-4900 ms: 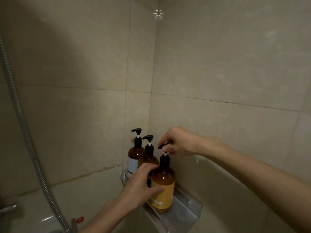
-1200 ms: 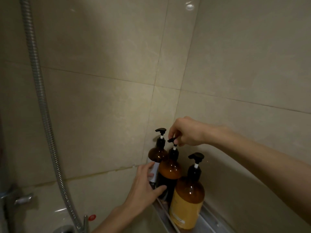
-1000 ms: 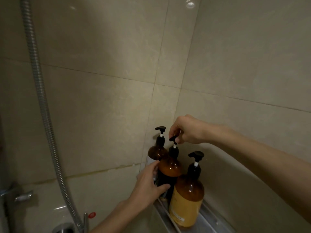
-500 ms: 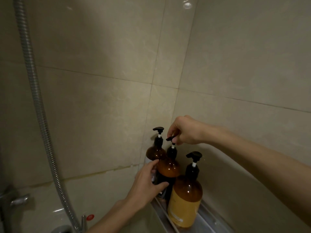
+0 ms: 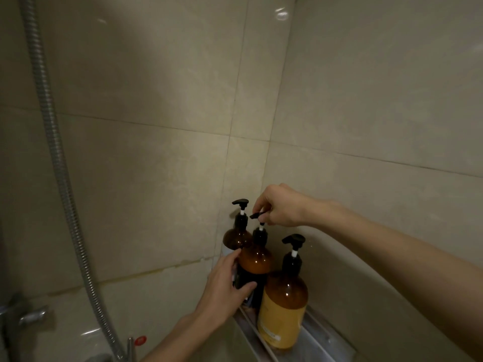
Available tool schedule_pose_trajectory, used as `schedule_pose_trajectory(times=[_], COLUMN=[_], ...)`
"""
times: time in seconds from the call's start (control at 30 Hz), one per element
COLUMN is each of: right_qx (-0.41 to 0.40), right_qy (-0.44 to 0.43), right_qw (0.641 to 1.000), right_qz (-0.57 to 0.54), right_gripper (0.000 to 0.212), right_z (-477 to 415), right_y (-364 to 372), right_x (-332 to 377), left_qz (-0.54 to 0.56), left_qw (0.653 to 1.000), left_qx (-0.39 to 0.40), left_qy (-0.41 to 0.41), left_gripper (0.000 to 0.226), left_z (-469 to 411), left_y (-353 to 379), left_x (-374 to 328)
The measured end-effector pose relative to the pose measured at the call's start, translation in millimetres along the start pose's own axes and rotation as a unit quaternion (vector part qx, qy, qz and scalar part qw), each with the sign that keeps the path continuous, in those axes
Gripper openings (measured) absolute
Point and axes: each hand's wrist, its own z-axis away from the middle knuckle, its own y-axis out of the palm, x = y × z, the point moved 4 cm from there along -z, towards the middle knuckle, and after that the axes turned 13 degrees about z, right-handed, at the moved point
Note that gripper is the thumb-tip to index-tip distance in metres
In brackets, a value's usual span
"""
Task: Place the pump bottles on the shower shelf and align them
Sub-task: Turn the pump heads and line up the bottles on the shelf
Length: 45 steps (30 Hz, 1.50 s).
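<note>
Middle bottle (image 5: 254,259) upright on shelf (image 5: 317,343): left hand (image 5: 224,288) clasps body, right hand (image 5: 281,209) pinches its pump nozzle (image 5: 256,215) directly above.

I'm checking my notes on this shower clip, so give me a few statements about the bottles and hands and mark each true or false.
1. Three pump bottles stand on the shelf. True.
2. The right hand pinches the pump of the middle bottle. True.
3. The left hand rests on the hose. False: it grips the middle bottle's body, and the hose hangs apart at the far left.
4. The near bottle has a yellow label. True.
5. The far bottle lies on its side. False: it stands upright in the corner.
6. Both hands hold the near bottle. False: neither touches it.
</note>
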Motion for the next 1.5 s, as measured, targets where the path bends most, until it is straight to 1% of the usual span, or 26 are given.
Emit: schedule_pose_trajectory(times=[0.1, 0.17, 0.2, 0.27, 0.33, 0.4, 0.47, 0.53, 0.57, 0.6, 0.67, 0.8, 1.0, 1.13, 1.2, 1.23, 1.3, 1.33, 1.37, 1.43, 1.5], right_qx=[0.002, -0.049, -0.089, -0.161, -0.195, -0.187, -0.155, -0.12, -0.11, -0.107, -0.105, -0.127, -0.131, -0.129, -0.137, -0.142, -0.158, -0.162, -0.157, -0.125, -0.089], right_qy=[0.014, 0.032, 0.041, 0.068, 0.093, 0.097, 0.076, 0.043, 0.03, 0.021, 0.012, 0.007, 0.019, 0.033, 0.059, 0.084, 0.138, 0.16, 0.183, 0.233, 0.273], right_qw=[1.0, 0.997, 0.991, 0.975, 0.964, 0.966, 0.976, 0.987, 0.991, 0.992, 0.993, 0.992, 0.99, 0.988, 0.984, 0.978, 0.954, 0.944, 0.936, 0.923, 0.909], right_qz=[-0.009, -0.059, -0.088, -0.137, -0.154, -0.148, -0.129, -0.096, -0.076, -0.059, -0.044, -0.029, -0.056, -0.071, -0.095, -0.129, -0.212, -0.24, -0.256, -0.28, -0.302], right_gripper=[0.037, 0.038, 0.037, 0.036, 0.039, 0.049, 0.056, 0.052, 0.048, 0.045, 0.042, 0.035, 0.032, 0.034, 0.043, 0.05, 0.059, 0.062, 0.066, 0.075, 0.086], right_z=[12.4, 28.9, 39.8, 64.4, 90.0, 110.9, 122.7, 124.8, 123.5, 121.6, 116.4, 108.2, 101.0, 102.1, 108.6, 115.7, 135.3, 146.2, 156.1, 168.0, 170.3], right_y=[-5.1, -11.5, -13.6, -9.9, 1.4, 12.7, 17.0, 14.2, 12.0, 10.3, 10.0, 10.0, 14.5, 13.4, 16.0, 21.3, 41.0, 54.1, 68.0, 94.7, 116.1], right_x=[-1.4, -3.8, -4.9, -8.7, -11.3, -11.8, -13.2, -13.1, -12.2, -11.0, -7.7, -5.5, -9.0, -7.1, -4.7, -4.0, 0.7, 5.0, 10.0, 17.2, 21.1], left_qz=[-0.008, -0.012, -0.008, 0.007, 0.021, 0.046, 0.064, 0.073, 0.08, 0.087, 0.094, 0.065, 0.045, 0.045, 0.038, 0.034, 0.039, 0.049, 0.062, 0.081, 0.09], left_qw=[1.0, 1.0, 1.0, 0.999, 0.994, 0.993, 0.997, 0.997, 0.995, 0.994, 0.992, 0.995, 0.998, 0.998, 0.999, 0.999, 0.999, 0.999, 0.998, 0.995, 0.99], left_qx=[0.012, 0.016, 0.005, -0.043, -0.091, -0.093, -0.042, 0.019, 0.03, 0.026, -0.002, -0.034, -0.001, -0.002, -0.005, 0.001, 0.022, 0.021, 0.005, -0.064, -0.112], left_qy=[0.0, 0.0, 0.0, 0.016, 0.055, 0.062, 0.014, -0.03, -0.045, -0.059, -0.082, -0.074, -0.048, -0.04, -0.031, -0.026, -0.01, -0.002, 0.004, 0.004, -0.013], left_gripper=[0.079, 0.076, 0.072, 0.06, 0.048, 0.044, 0.051, 0.075, 0.089, 0.098, 0.107, 0.104, 0.101, 0.099, 0.101, 0.102, 0.1, 0.095, 0.086, 0.071, 0.072], left_z=[1.2, 4.0, 6.2, 12.7, 24.0, 37.5, 51.1, 61.4, 63.3, 63.8, 62.5, 56.2, 49.1, 48.4, 49.5, 51.0, 55.1, 56.5, 56.4, 49.6, 37.3], left_y=[-1.6, -3.3, -5.0, -9.7, -11.3, -4.3, 12.4, 32.8, 40.8, 45.9, 49.8, 50.8, 46.8, 46.3, 46.3, 46.7, 45.3, 42.2, 36.9, 21.4, 6.5], left_x=[-0.8, -3.5, -5.4, -11.4, -21.4, -26.3, -27.3, -27.8, -27.9, -29.0, -31.6, -31.0, -22.3, -20.8, -21.6, -21.4, -20.6, -20.5, -20.3, -18.0, -14.9])
